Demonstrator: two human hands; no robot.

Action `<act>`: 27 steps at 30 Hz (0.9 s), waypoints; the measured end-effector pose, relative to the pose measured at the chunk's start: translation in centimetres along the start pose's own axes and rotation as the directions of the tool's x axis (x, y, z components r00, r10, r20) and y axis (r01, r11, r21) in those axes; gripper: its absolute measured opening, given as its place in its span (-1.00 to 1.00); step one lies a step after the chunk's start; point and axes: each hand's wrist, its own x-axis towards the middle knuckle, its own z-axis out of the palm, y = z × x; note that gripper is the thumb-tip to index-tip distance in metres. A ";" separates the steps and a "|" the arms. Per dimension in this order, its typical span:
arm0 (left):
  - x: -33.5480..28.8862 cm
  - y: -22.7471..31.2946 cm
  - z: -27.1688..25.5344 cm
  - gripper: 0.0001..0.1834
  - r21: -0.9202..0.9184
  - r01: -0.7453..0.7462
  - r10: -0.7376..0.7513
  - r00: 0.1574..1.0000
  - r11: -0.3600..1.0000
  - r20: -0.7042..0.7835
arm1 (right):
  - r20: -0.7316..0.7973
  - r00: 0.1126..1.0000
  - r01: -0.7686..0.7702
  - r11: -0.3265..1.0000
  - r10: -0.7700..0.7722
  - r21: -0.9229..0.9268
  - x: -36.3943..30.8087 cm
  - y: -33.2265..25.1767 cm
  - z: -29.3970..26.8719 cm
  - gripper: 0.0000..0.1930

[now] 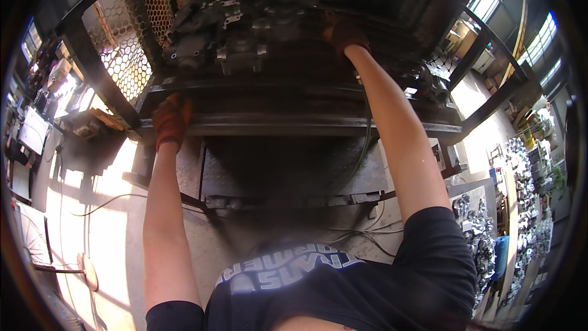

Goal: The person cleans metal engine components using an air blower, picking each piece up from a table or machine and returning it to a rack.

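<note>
My left hand, in an orange-red work glove, is closed at the front of a dark metal workbench, by its left end. Shadow hides what its fingers hold. Farther in and to the right, my right hand reaches over the bench in a similar glove. Its fingers fade into the dark, so their shape is unclear. Left of the right hand lies a heap of grey cast metal parts, with a few bright machined faces. A thin green hose hangs down below my right forearm.
Honeycomb mesh panels in a dark frame flank the bench on the left. Below is a metal plate or step. Cables lie on the concrete floor. Many metal castings are piled at the right. A round-based stand is at the left.
</note>
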 end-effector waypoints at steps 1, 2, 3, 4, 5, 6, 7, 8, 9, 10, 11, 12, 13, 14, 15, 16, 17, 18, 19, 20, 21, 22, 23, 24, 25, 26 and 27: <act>-0.1 0.0 0.0 -0.62 0.010 0.020 -0.020 0.999 1.000 0.028 | 0.071 0.997 0.014 0.998 -0.010 -0.058 -0.7 -0.1 -0.7 -0.51; -0.3 -0.3 0.0 -0.62 0.019 0.024 -0.025 0.999 1.000 0.036 | 0.148 0.989 0.032 0.994 -0.016 -0.106 -2.3 -0.8 -1.5 -0.48; -0.3 -0.6 0.0 -0.62 0.028 0.028 -0.029 0.999 0.999 0.044 | 0.225 0.974 0.054 0.987 -0.019 -0.152 -3.3 -1.2 -1.9 -0.45; 0.1 -0.6 0.4 -0.61 0.025 0.020 -0.021 0.998 0.999 0.053 | 0.112 0.993 0.037 0.997 -0.029 -0.070 -4.1 0.0 -1.3 -0.46; 0.4 -1.0 0.6 -0.62 0.030 0.016 -0.018 0.999 0.999 0.044 | -0.004 0.999 0.041 0.999 -0.041 0.018 -4.7 1.2 -0.3 -0.47; 0.9 -1.4 0.8 -0.62 0.035 0.013 -0.014 0.999 0.999 0.034 | -0.120 0.992 0.055 0.993 -0.042 0.104 -5.0 2.4 0.4 -0.49; 0.4 -1.5 1.2 -0.62 0.044 0.015 -0.016 0.999 0.999 0.036 | -0.048 0.996 0.082 0.991 -0.077 0.109 -6.0 3.1 0.7 -0.47; 0.3 -0.4 0.7 -0.63 0.039 0.017 -0.019 0.998 0.999 0.056 | 0.017 0.995 0.094 0.989 -0.097 0.116 -7.3 3.8 0.5 -0.46; 0.1 0.8 0.0 -0.63 0.034 0.018 -0.020 0.997 0.999 0.076 | 0.082 0.990 0.105 0.987 -0.115 0.124 -8.7 4.3 0.5 -0.45; 0.1 1.2 -0.9 -0.63 0.043 0.036 -0.039 0.996 0.998 0.078 | 0.044 0.997 0.049 0.982 -0.058 0.185 -9.4 3.3 -0.6 -0.45; -0.1 0.8 -1.3 -0.63 0.057 0.068 -0.072 0.994 0.996 0.081 | 0.015 1.000 0.000 0.969 -0.004 0.246 -10.5 1.7 -2.5 -0.44; 0.0 0.6 -1.0 -0.62 0.045 0.050 -0.052 0.997 0.998 0.059 | -0.011 0.998 -0.059 0.953 0.065 0.296 -11.6 1.1 -3.7 -0.44; -0.1 -0.1 -0.6 -0.62 0.041 0.034 -0.035 0.998 0.999 0.042 | 0.032 0.999 -0.019 0.973 0.012 0.232 -12.3 1.0 -3.3 -0.43; 0.3 -0.4 -0.3 -0.61 0.031 0.000 -0.001 1.000 1.000 0.020 | 0.066 0.998 0.013 0.986 -0.024 0.166 -13.1 1.1 -3.5 -0.41; 0.3 -0.5 0.1 -0.61 0.019 0.006 -0.006 1.000 1.000 0.016 | 0.103 0.993 0.049 0.994 -0.059 0.102 -13.7 1.1 -3.7 -0.39; 0.2 -0.5 0.0 -0.60 0.019 -0.016 0.016 1.000 1.000 0.011 | 0.036 0.998 0.044 0.985 -0.051 0.167 -13.8 1.1 -3.8 -0.42; 0.1 -0.4 -0.1 -0.60 0.020 -0.037 0.037 0.999 0.999 0.005 | -0.030 0.999 0.044 0.972 -0.038 0.232 -13.9 1.1 -3.9 -0.45; 0.0 -0.4 -0.2 -0.60 0.021 -0.057 0.057 0.998 0.998 0.000 | -0.095 0.995 0.049 0.954 -0.022 0.296 -14.0 1.0 -4.0 -0.49; -0.4 -0.4 0.0 -0.60 0.014 -0.016 0.016 1.000 1.000 0.007 | -0.019 0.999 0.030 0.970 -0.027 0.240 -14.6 0.4 -4.4 -0.50; 0.1 -0.3 0.2 -0.60 0.010 0.020 -0.020 1.000 1.000 0.005 | 0.047 0.999 0.017 0.982 -0.026 0.186 -14.9 -0.5 -5.3 -0.51; 0.3 -0.3 0.3 -0.59 0.005 0.056 -0.056 0.998 0.998 0.002 | 0.113 0.993 0.008 0.992 -0.023 0.129 -15.3 -1.2 -5.7 -0.53; 0.2 -0.2 0.3 -0.59 -0.002 0.056 -0.056 0.998 0.998 0.012 | 0.022 0.999 0.036 0.980 -0.041 0.197 -15.3 -1.3 -5.7 -0.53; 0.2 -0.2 0.3 -0.59 -0.009 0.055 -0.055 0.998 0.998 0.021 | -0.069 0.996 0.069 0.962 -0.052 0.263 -15.3 -1.4 -5.6 -0.53; 0.1 -0.1 0.2 -0.58 -0.017 0.054 -0.054 0.998 0.998 0.031 | -0.160 0.985 0.107 0.940 -0.057 0.324 -15.4 -1.5 -5.5 -0.54; 0.1 -0.4 0.5 -0.59 0.000 0.033 -0.033 0.999 0.999 0.032 | -0.071 0.991 0.126 0.959 -0.111 0.252 -16.1 -2.1 -5.6 -0.55; 0.2 -0.7 0.6 -0.59 0.023 0.006 -0.007 1.000 1.000 0.030 | 0.015 0.988 0.151 0.970 -0.156 0.188 -17.2 -2.9 -6.0 -0.56; 0.3 -1.1 0.5 -0.59 0.047 -0.021 0.020 0.999 0.999 0.029 | 0.104 0.975 0.182 0.975 -0.195 0.125 -18.3 -3.7 -6.5 -0.58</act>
